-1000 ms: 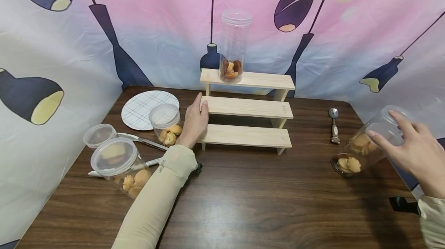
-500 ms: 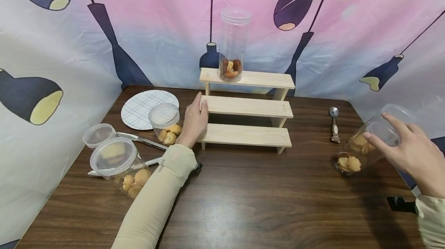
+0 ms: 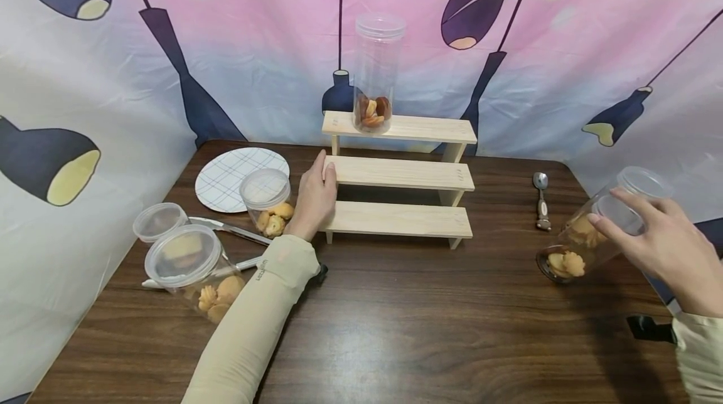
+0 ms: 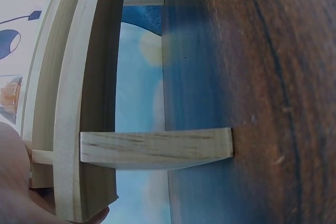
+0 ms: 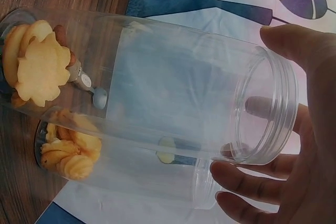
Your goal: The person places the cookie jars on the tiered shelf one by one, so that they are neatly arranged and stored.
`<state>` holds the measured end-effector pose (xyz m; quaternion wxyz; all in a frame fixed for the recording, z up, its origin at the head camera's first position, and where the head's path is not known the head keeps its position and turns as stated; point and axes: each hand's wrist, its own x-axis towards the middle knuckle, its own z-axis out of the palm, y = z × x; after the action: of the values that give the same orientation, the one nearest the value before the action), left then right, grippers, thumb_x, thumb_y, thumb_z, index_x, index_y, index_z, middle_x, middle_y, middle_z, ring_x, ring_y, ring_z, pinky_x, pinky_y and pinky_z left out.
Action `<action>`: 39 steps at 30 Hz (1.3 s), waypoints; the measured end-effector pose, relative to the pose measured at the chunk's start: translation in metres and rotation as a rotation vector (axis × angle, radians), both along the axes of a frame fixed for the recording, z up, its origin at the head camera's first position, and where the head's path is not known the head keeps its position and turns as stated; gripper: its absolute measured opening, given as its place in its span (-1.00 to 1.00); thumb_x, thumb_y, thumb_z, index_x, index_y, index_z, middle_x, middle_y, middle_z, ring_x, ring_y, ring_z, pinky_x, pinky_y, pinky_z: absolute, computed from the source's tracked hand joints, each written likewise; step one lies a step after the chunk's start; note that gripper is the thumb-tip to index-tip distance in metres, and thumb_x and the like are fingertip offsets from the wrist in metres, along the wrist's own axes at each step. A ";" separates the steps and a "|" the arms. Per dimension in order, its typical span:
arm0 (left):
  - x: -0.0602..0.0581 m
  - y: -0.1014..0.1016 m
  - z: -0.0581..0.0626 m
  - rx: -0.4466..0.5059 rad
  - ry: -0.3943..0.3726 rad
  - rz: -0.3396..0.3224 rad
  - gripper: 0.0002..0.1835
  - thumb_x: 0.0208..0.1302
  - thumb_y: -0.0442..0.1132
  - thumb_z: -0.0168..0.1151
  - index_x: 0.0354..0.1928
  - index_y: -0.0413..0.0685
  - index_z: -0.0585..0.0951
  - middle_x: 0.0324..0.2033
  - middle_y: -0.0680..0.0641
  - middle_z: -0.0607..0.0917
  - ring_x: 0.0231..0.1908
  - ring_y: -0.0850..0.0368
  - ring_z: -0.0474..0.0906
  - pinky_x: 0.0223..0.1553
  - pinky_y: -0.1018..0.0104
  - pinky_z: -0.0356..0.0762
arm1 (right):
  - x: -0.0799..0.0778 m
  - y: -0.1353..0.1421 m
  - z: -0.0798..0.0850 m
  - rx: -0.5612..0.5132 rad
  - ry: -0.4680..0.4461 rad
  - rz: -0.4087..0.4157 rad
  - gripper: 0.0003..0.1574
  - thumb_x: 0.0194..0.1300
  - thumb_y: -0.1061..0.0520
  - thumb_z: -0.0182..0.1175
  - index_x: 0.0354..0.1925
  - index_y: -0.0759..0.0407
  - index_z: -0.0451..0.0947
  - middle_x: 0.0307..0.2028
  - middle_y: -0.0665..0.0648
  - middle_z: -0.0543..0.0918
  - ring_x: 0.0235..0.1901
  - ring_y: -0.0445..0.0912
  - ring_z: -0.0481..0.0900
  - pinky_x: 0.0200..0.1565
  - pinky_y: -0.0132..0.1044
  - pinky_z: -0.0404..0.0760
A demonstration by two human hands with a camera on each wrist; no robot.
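Observation:
My left hand [image 3: 315, 200] grips the left end of a three-tier wooden display stand [image 3: 398, 172]; in the left wrist view its fingers curl around the ends of the boards [image 4: 68, 129]. On the top tier stands a tall clear jar [image 3: 375, 71] with a few brown cookies at its base. At the right, my right hand [image 3: 663, 244] curls around the lidded top of a clear jar [image 5: 184, 77] holding flat, flower-shaped cookies [image 5: 42, 66]. The thumb lies at one side of the rim, and fingers show through the plastic. Close behind it stands another cookie jar [image 5: 71, 148].
A metal spoon [image 3: 541, 200] lies right of the stand. On the left are a checked round plate [image 3: 223, 178], a small cookie jar [image 3: 264, 194], a larger cookie jar [image 3: 183, 256], another jar behind it [image 3: 160, 221] and long silver-handled utensils [image 3: 240, 230]. A patterned cloth [image 3: 271, 46] hangs behind.
My right hand has shifted slightly left and lower around the jar's top. The left hand keeps its place on the stand, and the jars stay where they were.

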<state>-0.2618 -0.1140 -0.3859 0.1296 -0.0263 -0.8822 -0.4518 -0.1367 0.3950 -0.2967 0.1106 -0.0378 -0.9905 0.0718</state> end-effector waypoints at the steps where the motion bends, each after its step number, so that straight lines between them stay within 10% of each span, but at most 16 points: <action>1: 0.000 0.000 0.000 0.000 0.001 -0.001 -0.36 0.60 0.10 -0.33 0.57 -0.02 0.10 0.49 -0.15 0.24 0.46 -0.08 0.16 0.46 0.05 0.15 | 0.000 0.000 0.000 0.001 -0.002 0.002 0.02 0.38 -0.37 0.06 0.50 0.24 0.13 0.14 0.76 0.18 0.03 0.51 0.24 -0.36 0.42 0.35; 39: 0.001 0.000 0.000 -0.013 -0.022 -0.007 -0.34 0.59 0.14 -0.38 0.58 -0.01 0.06 0.49 -0.18 0.24 0.47 -0.11 0.14 0.47 0.01 0.12 | -0.021 -0.016 0.025 0.008 0.031 0.079 -0.03 0.41 -0.35 0.06 0.41 0.35 0.26 0.18 0.71 0.25 0.12 0.53 0.22 -0.04 0.56 0.23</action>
<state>-0.2610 -0.1137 -0.3858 0.1183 -0.0255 -0.8864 -0.4468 -0.1580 0.3787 -0.2719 0.1230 0.0027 -0.9898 0.0724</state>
